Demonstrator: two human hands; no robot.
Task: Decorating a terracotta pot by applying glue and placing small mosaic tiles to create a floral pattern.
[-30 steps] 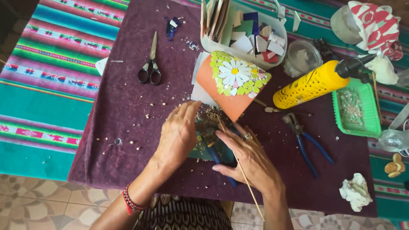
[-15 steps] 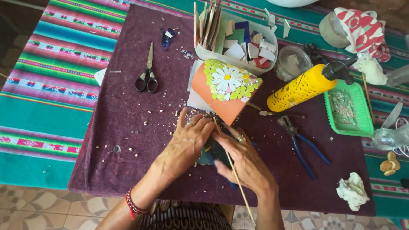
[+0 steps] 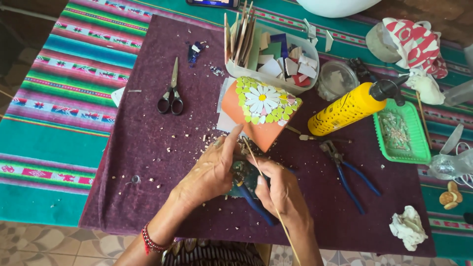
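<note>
Both hands meet at the near middle of the purple cloth point(image 3: 148, 123), over a small dark green piece point(image 3: 245, 173) that's mostly hidden under the fingers. Left hand point(image 3: 209, 170) is curled down on the piece w/ thumb raised toward the orange pot; it pins the piece to the cloth. Right hand point(image 3: 281, 189) is closed in a narrow pinch around a thin wooden stick point(image 3: 268, 192), which runs from between the two hands back toward the person. Blue-handled pliers point(image 3: 256, 204) lie partly under the right hand (can't tell if the palm grips them or just rests on top).

Just beyond the hands stands the orange pot point(image 3: 246, 120) w/ a daisy mosaic point(image 3: 263, 101) on its side, tipped on its edge. Far of that is a white tub of tile bits point(image 3: 276, 59); scissors point(image 3: 171, 96) lie well to the left, a yellow glue bottle point(image 3: 352, 108) and a 2nd pair of pliers point(image 3: 347, 172) to the right.

To do this well, judging by the grip: keep the left fingers flat and firm so the piece can't skid, work the stick tip in short light strokes, and keep the stick low so it doesn't snap. Loose chips on the cloth could get under the piece, so brush them off first.
</note>
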